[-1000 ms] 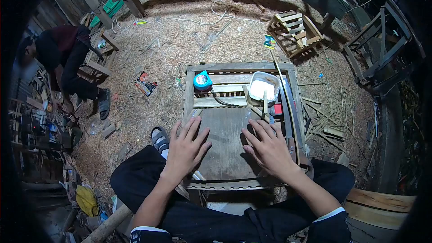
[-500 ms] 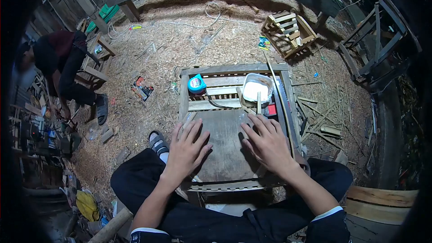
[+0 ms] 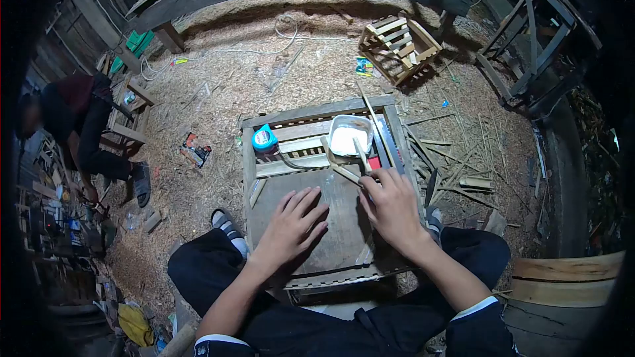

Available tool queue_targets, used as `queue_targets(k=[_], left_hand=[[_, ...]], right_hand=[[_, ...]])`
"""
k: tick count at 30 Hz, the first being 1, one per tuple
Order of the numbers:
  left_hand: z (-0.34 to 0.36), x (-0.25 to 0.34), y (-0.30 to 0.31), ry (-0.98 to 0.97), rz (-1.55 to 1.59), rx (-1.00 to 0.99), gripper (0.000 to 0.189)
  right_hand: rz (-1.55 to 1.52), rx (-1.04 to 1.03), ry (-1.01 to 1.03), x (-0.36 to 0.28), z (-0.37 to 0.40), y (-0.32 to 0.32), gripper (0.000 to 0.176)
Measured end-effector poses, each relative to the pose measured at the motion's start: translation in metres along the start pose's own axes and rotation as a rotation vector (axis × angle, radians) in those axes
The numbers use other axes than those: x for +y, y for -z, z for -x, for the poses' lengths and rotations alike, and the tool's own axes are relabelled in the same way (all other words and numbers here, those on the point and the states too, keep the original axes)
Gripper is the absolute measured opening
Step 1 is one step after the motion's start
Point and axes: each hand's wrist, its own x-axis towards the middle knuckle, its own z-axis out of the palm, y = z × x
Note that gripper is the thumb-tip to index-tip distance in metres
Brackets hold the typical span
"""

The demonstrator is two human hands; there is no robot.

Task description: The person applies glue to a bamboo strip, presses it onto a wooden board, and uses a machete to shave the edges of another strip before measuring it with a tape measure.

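Note:
My left hand (image 3: 292, 231) rests flat on a dark wooden board (image 3: 338, 238), fingers stretched out with nothing in them. At the board's right side is my right hand (image 3: 395, 211), its fingers bent and slightly apart, the tips near the lower end of a stick (image 3: 361, 152) that leans in a white tub (image 3: 351, 118). White paste fills much of the tub. Beside it, a bent wooden strip (image 3: 338, 166) lies at the board's far edge. A teal tape measure (image 3: 264, 140) sits at the far left, and a short stick (image 3: 256, 193) lies near the board's left edge.
The board lies on a slatted wooden stand (image 3: 249, 170). A long thin strip (image 3: 376, 119) and a saw (image 3: 390, 142) lie on its right. Bamboo scraps (image 3: 473, 185) and a slatted crate (image 3: 400, 49) are on the shavings-covered floor. A person (image 3: 83, 119) bends over at left.
The camera view has shifted, so the stand appears farther left. My left hand has moved right across the board, uncovering the short stick. My right hand remains at the board's right side.

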Motion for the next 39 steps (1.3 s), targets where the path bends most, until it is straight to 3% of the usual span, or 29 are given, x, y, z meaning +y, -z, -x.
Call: queue_targets(k=[9,16,23,25,27,31,33,35,39], left_hand=[[-0.005,0.004,-0.003,-0.008,0.020,0.000,0.040],[-0.010,0.004,-0.006,-0.017,0.035,0.021,0.039],[-0.011,-0.007,0.002,-0.006,0.034,0.078,0.039],[-0.010,-0.014,0.004,0.019,0.017,0.112,0.039],[-0.011,-0.021,0.008,0.047,0.028,0.123,0.039],[-0.017,-0.034,0.019,0.087,0.061,0.151,0.041],[-0.020,-0.041,0.024,0.103,0.033,0.153,0.041],[-0.021,-0.045,0.030,0.115,0.006,0.157,0.040],[-0.019,-0.045,0.034,0.120,0.041,0.167,0.039]], right_hand=[[0.015,0.029,-0.072,0.027,0.018,0.000,0.029],[0.079,0.195,0.070,0.033,-0.009,-0.034,0.020],[0.097,0.176,0.082,0.008,-0.015,-0.025,0.019],[0.128,0.090,0.081,0.001,-0.019,-0.023,0.029],[0.121,0.125,0.173,-0.007,-0.029,-0.021,0.027],[0.196,-0.165,0.258,-0.008,-0.063,-0.034,0.018],[0.203,-0.167,0.287,-0.011,-0.075,-0.044,0.018],[0.254,-0.348,0.188,-0.018,-0.087,-0.050,0.027],[0.260,-0.368,0.054,-0.016,-0.094,-0.075,0.044]])
